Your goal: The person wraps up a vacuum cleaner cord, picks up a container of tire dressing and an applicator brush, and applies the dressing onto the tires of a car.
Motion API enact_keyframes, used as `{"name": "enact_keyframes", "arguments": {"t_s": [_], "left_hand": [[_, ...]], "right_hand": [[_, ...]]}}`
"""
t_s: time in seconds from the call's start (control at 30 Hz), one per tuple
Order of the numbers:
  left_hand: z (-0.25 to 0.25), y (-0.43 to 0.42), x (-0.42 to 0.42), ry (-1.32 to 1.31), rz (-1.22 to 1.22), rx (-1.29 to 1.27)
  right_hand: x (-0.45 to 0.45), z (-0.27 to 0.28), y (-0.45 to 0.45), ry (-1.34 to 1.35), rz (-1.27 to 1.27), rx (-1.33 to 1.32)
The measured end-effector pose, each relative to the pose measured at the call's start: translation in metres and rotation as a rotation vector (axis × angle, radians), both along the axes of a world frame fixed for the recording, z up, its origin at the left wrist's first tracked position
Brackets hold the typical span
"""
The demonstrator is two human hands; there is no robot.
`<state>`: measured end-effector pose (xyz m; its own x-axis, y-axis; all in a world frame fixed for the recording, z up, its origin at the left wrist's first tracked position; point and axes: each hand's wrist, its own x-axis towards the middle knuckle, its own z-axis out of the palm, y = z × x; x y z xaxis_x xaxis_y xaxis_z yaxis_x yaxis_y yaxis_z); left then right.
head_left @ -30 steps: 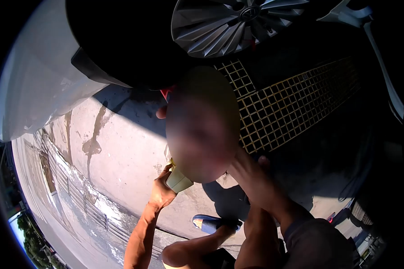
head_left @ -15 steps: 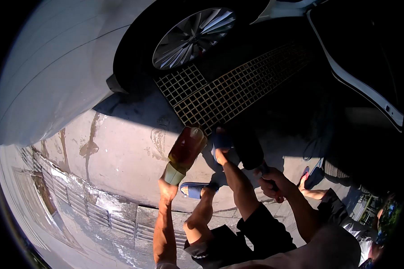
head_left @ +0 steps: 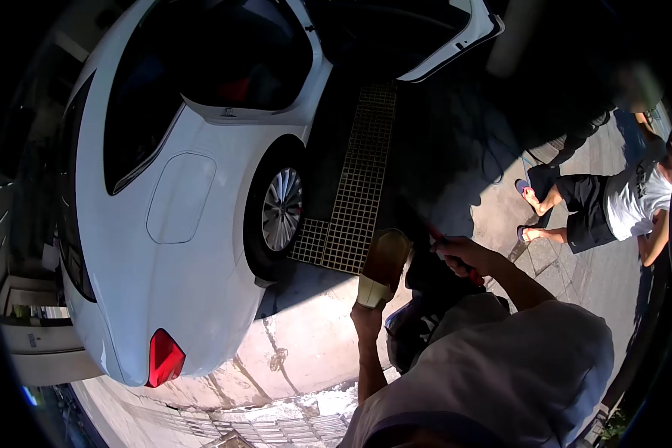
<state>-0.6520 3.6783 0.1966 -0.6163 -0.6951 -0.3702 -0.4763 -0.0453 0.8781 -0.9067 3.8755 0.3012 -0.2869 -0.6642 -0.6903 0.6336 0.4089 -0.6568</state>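
Observation:
My left hand (head_left: pixel 367 317) is closed round the pale end of a scoop-like container (head_left: pixel 386 257), whose wider brownish part points up and away from me. To its right, my right hand (head_left: pixel 464 255) grips a tool (head_left: pixel 437 235) with dark and red parts; its far end is lost in shadow. Both hands are in front of my body, apart from each other. Ahead of them lies a yellowish floor grating (head_left: pixel 351 201), beside a car wheel (head_left: pixel 282 209).
A white car (head_left: pixel 194 261) with a red tail light (head_left: pixel 166 358) and an open door (head_left: pixel 455 48) stands at left and ahead. Another person (head_left: pixel 612 201) in a white shirt and dark shorts is at right. A thin hose (head_left: pixel 493 160) lies in the shade.
The view has swung and widened, so more of the car and the other person show. Both hands still hold their things, now lying farther right in view.

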Motion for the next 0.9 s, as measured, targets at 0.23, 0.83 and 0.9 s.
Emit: {"name": "enact_keyframes", "arguments": {"t_s": [0.23,0.83,0.9], "left_hand": [[0.069,0.021,-0.121,0.040,-0.149,-0.029],[0.086,0.014,-0.435,0.103,-0.787,-0.060],[0.088,0.013,-0.469,0.047,-0.862,-0.052]], "right_hand": [[-0.088,-0.006,0.023,0.045,-0.178,-0.081],[-0.222,0.071,0.094,0.311,-0.952,0.046],[-0.239,0.082,0.083,0.311,-1.017,0.052]]}}
